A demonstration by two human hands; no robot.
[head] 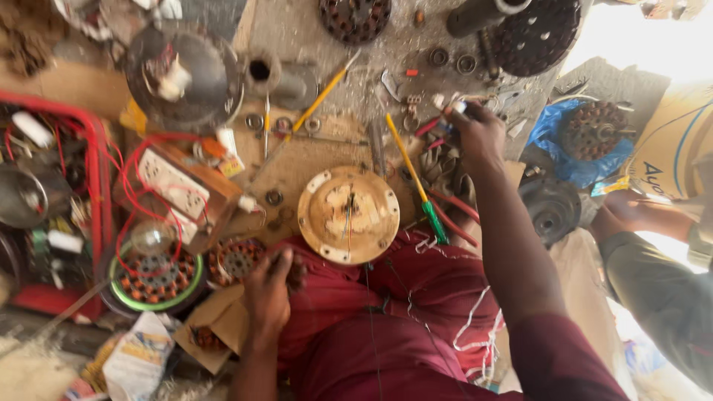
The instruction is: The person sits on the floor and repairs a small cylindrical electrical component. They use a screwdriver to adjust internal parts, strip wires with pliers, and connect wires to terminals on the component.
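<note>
The small white piece (460,107) lies at one o'clock on the cluttered counter (304,30), pinched by the right hand (479,134). The left hand (269,291), at seven o'clock, grips closed on a copper-wound stator (236,261) beside the round cream disc (348,214).

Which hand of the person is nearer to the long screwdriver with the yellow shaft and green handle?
The right hand: it is just beside the upper part of the yellow and green screwdriver. The left hand is far away, lower left, on the red cloth.
</note>
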